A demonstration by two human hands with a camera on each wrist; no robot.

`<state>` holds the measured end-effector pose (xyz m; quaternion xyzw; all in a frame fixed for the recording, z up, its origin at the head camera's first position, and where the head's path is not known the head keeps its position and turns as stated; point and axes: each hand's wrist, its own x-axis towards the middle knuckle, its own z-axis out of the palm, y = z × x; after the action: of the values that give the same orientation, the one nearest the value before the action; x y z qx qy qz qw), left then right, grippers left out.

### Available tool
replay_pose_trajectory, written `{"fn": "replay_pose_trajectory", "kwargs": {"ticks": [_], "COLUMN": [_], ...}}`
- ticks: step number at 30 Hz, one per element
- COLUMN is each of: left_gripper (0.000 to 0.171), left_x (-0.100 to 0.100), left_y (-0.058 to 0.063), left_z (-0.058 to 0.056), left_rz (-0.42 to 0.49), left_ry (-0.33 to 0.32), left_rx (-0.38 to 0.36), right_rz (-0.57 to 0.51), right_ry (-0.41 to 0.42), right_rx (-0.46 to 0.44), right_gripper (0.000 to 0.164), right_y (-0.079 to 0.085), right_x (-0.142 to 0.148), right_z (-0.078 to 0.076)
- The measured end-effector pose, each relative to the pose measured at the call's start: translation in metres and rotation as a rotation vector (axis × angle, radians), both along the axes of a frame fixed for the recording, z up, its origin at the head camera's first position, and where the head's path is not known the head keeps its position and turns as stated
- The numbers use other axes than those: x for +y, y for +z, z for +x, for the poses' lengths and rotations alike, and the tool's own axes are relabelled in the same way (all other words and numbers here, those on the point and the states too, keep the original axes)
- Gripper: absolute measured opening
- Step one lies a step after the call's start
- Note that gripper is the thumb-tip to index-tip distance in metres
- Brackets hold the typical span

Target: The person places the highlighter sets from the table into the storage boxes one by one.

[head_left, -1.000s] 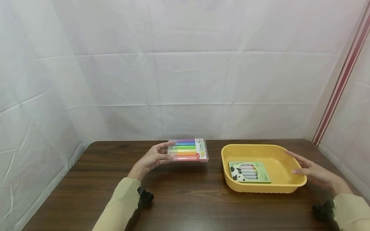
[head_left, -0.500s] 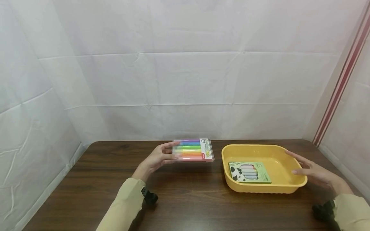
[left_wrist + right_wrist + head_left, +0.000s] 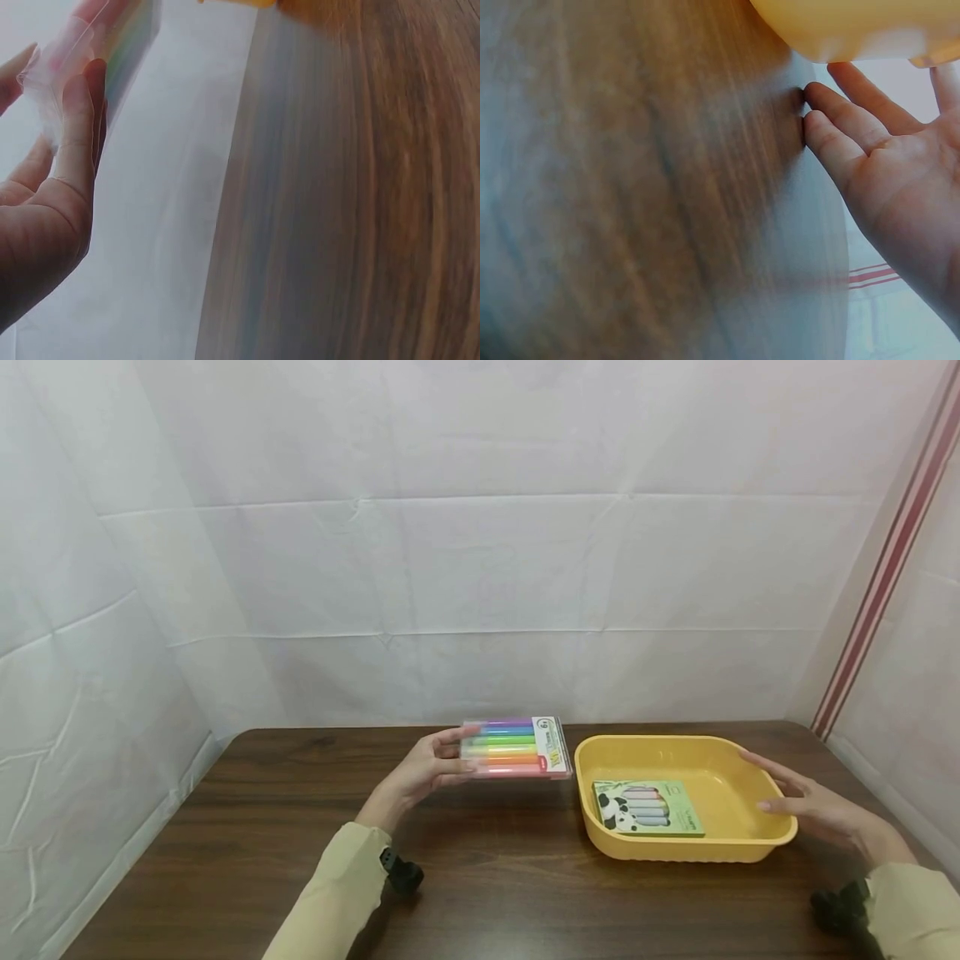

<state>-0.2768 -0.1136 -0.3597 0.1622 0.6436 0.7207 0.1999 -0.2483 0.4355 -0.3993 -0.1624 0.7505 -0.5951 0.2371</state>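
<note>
My left hand (image 3: 420,772) grips the left end of a clear pack of highlighters (image 3: 504,748), thumb at the near side and fingers at the far side. The pack is held above the table, its white label facing right, just left of a yellow plastic basin (image 3: 738,793). In the left wrist view the pack (image 3: 131,52) appears edge-on in the fingers. At the basin's right end, my right hand (image 3: 828,810) holds the rim, with the thumb reaching over it. The right wrist view shows its other fingers (image 3: 847,120) extended low beside the basin.
Inside the basin, at its left, lies a green box (image 3: 648,808) with a panda and pens printed on it. The dark wooden table (image 3: 487,893) ends at a white cloth backdrop (image 3: 480,568). A red-striped edge (image 3: 873,585) runs down the right.
My left hand has carried the pack of highlighters steadily to the right, close to the basin's left side. The right hand, basin and green box have stayed in place.
</note>
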Motion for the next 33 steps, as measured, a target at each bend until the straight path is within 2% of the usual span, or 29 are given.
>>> {"fn": "replay_pose_trajectory", "kwargs": {"ticks": [14, 22, 33], "left_gripper": [0.061, 0.06, 0.059], "left_x": [0.018, 0.031, 0.048], "left_y": [0.001, 0.001, 0.007], "left_z": [0.0, 0.001, 0.004], "left_rz": [0.066, 0.042, 0.047], "left_ry": [-0.018, -0.026, -0.019], "left_rx": [0.004, 0.029, 0.012], "right_rz": [-0.015, -0.025, -0.036], "right_ry": [0.022, 0.033, 0.032], "right_rx": [0.01, 0.018, 0.019], "right_gripper": [0.071, 0.071, 0.071], "right_y": [-0.001, -0.003, -0.002], "right_x": [0.001, 0.002, 0.0], "right_z": [-0.001, -0.001, -0.002]}}
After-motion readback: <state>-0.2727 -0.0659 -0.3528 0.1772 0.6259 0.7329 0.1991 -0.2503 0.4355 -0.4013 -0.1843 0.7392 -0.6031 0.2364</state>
